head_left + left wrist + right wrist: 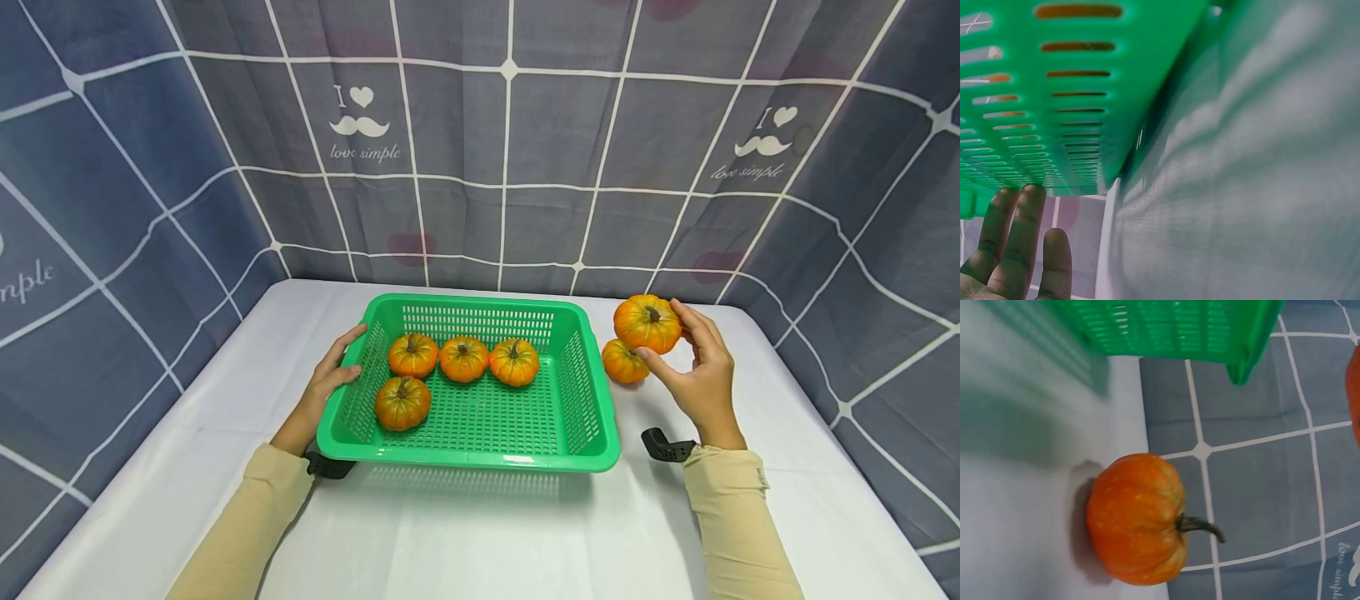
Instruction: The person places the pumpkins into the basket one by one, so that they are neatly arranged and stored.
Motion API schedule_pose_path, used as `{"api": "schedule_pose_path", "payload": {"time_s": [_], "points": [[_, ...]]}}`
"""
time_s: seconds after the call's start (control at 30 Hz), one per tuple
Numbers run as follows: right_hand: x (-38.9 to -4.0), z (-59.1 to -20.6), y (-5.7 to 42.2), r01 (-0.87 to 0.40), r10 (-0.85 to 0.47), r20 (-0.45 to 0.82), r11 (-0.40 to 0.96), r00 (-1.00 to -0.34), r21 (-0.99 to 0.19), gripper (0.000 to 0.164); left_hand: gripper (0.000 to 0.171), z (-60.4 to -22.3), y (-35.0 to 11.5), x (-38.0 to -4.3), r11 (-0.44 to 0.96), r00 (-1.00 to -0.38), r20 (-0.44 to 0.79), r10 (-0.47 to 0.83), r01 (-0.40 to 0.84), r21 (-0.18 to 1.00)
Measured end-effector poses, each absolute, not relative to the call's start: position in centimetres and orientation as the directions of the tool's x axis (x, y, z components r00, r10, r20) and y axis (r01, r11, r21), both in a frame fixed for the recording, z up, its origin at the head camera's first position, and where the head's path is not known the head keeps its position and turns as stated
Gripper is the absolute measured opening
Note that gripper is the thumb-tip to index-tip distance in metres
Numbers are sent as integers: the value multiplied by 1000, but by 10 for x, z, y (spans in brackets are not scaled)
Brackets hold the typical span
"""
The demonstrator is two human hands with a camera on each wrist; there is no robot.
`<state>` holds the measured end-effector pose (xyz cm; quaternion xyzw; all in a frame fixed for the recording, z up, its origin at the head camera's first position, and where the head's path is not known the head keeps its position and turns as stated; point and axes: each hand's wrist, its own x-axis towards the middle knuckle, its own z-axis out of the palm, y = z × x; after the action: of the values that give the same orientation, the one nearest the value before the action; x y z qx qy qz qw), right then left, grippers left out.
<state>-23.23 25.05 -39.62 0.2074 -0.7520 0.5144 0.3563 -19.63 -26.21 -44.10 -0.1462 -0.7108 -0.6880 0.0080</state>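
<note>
My left hand [330,379] holds the left side of a green plastic basket [480,461], thumb over the rim. In the left wrist view, straight fingers [1025,244] reach along the outside of its slotted wall. Between the thumb and fingers of my right hand [701,367] is a small orange pumpkin [647,323], raised beside the basket's right wall; only its edge [1354,390] enters the right wrist view. Below it another pumpkin [624,363] sits on the table, its curved stem visible in the right wrist view. Inside the basket lie several similar pumpkins [463,359], mostly toward the back left.
A white cloth covers the table [465,542]. Dark grey-blue curtain [555,125] with white grid lines stands behind it and along both sides. Black wrist straps [667,446] show below the hands.
</note>
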Motion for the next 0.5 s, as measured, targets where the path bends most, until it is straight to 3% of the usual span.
{"api": "schedule_pose_path", "payload": {"time_s": [0.5], "points": [[-217,-373,243,-692,-151,703,406,-695,-596,83,69,-441,-261,-197,12,-959,207,195,213,977]]}}
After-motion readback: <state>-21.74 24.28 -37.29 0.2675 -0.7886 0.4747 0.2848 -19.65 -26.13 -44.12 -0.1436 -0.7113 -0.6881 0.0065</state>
